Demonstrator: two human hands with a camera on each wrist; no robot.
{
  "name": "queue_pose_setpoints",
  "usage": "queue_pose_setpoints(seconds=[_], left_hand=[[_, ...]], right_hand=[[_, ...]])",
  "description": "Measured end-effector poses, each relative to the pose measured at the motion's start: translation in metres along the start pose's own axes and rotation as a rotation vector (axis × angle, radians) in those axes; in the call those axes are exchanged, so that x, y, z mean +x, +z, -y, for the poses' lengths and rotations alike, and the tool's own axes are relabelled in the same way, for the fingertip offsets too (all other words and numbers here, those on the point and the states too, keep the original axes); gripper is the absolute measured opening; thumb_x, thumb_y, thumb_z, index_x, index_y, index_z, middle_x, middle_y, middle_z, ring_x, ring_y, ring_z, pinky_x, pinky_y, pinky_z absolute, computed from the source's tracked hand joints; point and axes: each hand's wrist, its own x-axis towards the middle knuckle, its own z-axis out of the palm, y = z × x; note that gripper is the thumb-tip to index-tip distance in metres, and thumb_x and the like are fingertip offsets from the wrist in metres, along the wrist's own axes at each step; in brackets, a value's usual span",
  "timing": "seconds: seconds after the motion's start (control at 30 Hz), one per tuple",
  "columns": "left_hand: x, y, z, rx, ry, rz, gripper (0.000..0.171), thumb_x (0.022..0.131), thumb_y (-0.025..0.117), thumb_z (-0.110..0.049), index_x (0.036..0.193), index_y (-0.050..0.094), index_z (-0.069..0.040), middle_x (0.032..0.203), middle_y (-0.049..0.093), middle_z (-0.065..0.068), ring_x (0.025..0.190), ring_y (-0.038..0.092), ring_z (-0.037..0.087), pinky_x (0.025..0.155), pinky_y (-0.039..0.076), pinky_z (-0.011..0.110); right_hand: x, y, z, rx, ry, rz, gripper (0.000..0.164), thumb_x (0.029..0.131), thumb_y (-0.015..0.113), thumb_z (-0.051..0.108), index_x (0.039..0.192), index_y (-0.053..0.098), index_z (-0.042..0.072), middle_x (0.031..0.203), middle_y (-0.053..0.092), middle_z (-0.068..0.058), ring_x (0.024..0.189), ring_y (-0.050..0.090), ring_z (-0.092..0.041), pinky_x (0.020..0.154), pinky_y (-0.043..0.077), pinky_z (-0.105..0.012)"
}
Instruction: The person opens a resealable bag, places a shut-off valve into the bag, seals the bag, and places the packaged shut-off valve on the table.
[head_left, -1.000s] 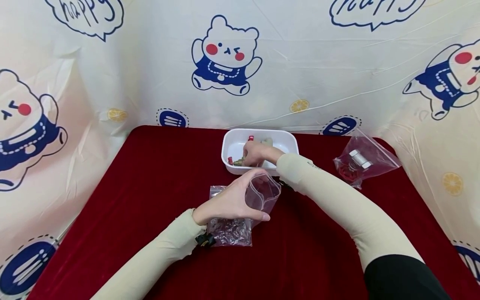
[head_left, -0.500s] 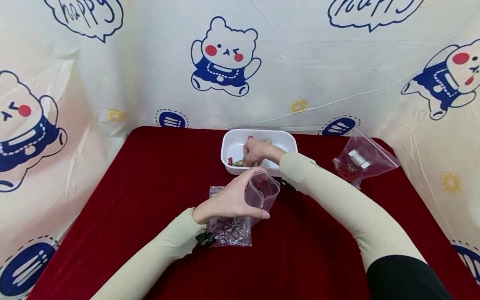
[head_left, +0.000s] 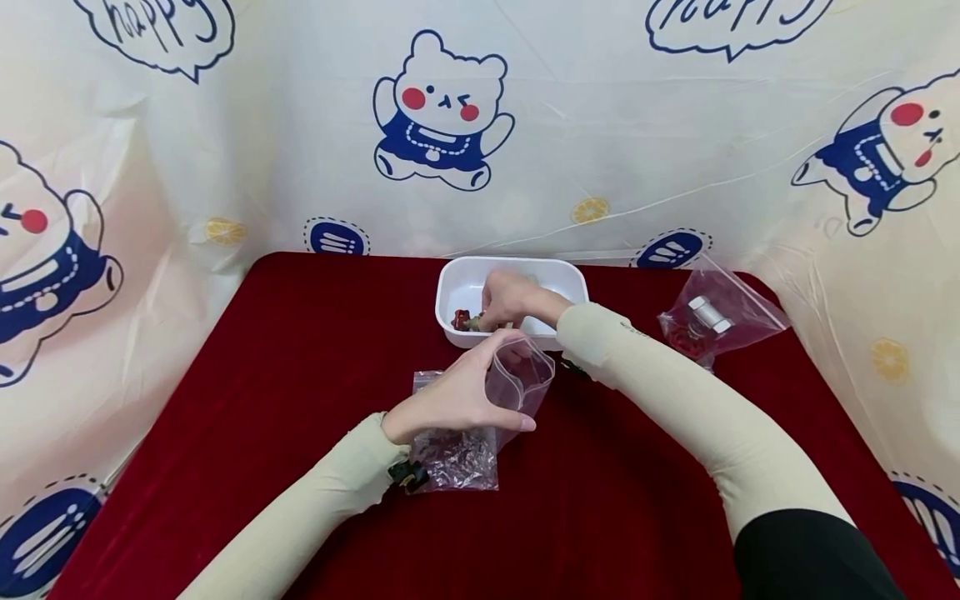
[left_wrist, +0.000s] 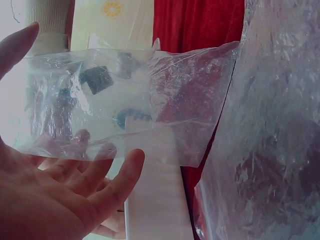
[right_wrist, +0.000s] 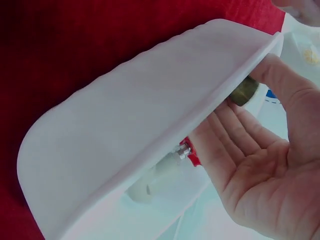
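My left hand [head_left: 450,400] holds a clear zip bag [head_left: 527,367] spread open at the mouth, thumb on the near side and fingers on the far side. In the left wrist view the bag [left_wrist: 185,95] looks thin and see-through. My right hand [head_left: 516,300] reaches into the white plastic tub [head_left: 570,286]. Its thumb and fingers grip a brass valve [head_left: 474,322] with a red handle [head_left: 461,319]. From the right wrist, the valve's round brass end [right_wrist: 244,91] shows between thumb and fingers. Another fitting, pale with a red part [right_wrist: 193,152], lies deeper in the tub.
A pile of flat clear plastic bags [head_left: 461,462] lies on the red cloth [head_left: 315,350] below my left hand. Toward the back right rests a filled zip bag [head_left: 746,321], holding a white-and-metal fitting [head_left: 708,315] and a red wheel [head_left: 685,340]. A printed curtain [head_left: 300,125] hangs behind.
My right hand has curled further around the brass valve, and its red handle has turned. The red piece behind the hand is now hidden. My left hand keeps the bag nearly still.
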Motion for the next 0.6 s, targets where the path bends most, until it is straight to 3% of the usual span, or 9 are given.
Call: queue_pose_setpoints(seconds=[0.3, 0.5, 0.6], left_hand=[[0.003, -0.001, -0.001, -0.004, 0.037, -0.012, 0.1, 0.073, 0.097, -0.035, 0.153, 0.04, -0.015, 0.14, 0.056, -0.003, 0.13, 0.056, 0.019, 0.11, 0.043, 0.038], [0.003, -0.002, 0.0, -0.002, 0.024, -0.017, 0.102, 0.073, 0.097, -0.035, 0.154, 0.04, -0.012, 0.14, 0.056, -0.003, 0.13, 0.056, 0.019, 0.111, 0.042, 0.037], [0.004, -0.002, 0.0, -0.008, 0.026, -0.016, 0.102, 0.073, 0.097, -0.035, 0.154, 0.04, -0.011, 0.139, 0.056, -0.003, 0.13, 0.056, 0.02, 0.11, 0.043, 0.037]], right_hand=[[-0.006, 0.0, 0.001, -0.083, -0.069, -0.224, 0.017, 0.077, 0.082, 0.027, 0.068, 0.071, 0.018, 0.062, 0.063, 0.009, 0.063, 0.056, -0.012, 0.057, 0.044, -0.028], [-0.009, -0.004, 0.001, -0.034, -0.145, -0.264, 0.03, 0.082, 0.076, 0.02, 0.06, 0.057, 0.016, 0.053, 0.045, 0.008, 0.055, 0.039, -0.011, 0.055, 0.031, -0.026], [-0.012, -0.006, 0.0, -0.028, -0.154, -0.257, 0.031, 0.084, 0.076, 0.019, 0.06, 0.058, 0.015, 0.053, 0.042, 0.008, 0.055, 0.038, -0.011, 0.055, 0.03, -0.026]])
